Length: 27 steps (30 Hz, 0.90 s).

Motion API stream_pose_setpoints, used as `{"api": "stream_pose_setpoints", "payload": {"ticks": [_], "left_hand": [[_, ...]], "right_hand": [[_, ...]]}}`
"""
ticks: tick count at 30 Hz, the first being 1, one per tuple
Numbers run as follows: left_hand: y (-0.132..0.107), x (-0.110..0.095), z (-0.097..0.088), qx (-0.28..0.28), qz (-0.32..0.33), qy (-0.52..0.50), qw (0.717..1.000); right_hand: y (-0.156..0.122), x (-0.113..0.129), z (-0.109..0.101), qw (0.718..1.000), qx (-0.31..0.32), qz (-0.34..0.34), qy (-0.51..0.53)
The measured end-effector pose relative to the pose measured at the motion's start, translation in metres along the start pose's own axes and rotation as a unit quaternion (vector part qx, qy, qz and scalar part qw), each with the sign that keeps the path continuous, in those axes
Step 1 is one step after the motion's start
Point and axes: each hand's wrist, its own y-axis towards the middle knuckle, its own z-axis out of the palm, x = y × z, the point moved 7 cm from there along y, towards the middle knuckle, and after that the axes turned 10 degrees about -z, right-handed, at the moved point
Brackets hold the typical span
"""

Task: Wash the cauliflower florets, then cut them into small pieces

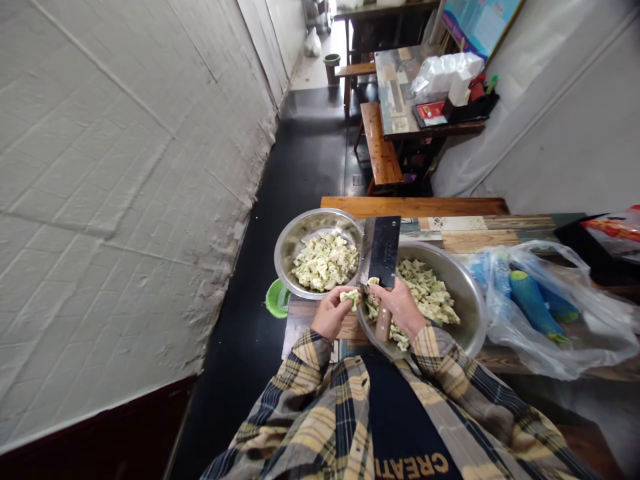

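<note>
My left hand [332, 313] pinches a small cauliflower floret [351, 297] between thumb and fingers. In my right hand [404, 308] is a cleaver [381, 251], its wide dark blade pointing away from me and its wooden handle under my palm. Another cauliflower piece shows by the blade's lower edge, near my right thumb. Both hands are above the near side of a large steel bowl [473, 313] holding cut cauliflower [430, 293]. To its left, a second steel bowl [286, 248] has more cauliflower pieces [325, 261] in it.
A green plastic basket [277, 300] sits below the left bowl's edge. On the right, a clear plastic bag [545, 347] contains blue-netted produce [531, 300]. A wooden bench [383, 147] and another table [395, 93] stand farther off. A white wall [125, 167] runs along the left.
</note>
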Motion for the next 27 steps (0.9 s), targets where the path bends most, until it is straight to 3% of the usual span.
{"api": "stream_pose_setpoints", "payload": {"ticks": [7,17,22,27], "left_hand": [[-0.006,0.005,-0.006,0.035,-0.077,-0.1,0.991],[-0.004,0.005,-0.022,0.025,-0.074,-0.158,0.984],[-0.001,0.004,-0.022,0.035,-0.079,-0.169,0.982],[0.004,-0.004,-0.022,0.028,-0.036,-0.125,0.991]], "right_hand": [[0.001,0.016,0.015,0.998,0.036,-0.028,-0.03],[0.04,0.035,0.046,0.995,0.068,-0.072,-0.02],[0.025,0.044,0.035,0.994,0.083,-0.059,-0.026],[0.001,0.043,0.008,0.984,0.113,-0.054,-0.124]]}}
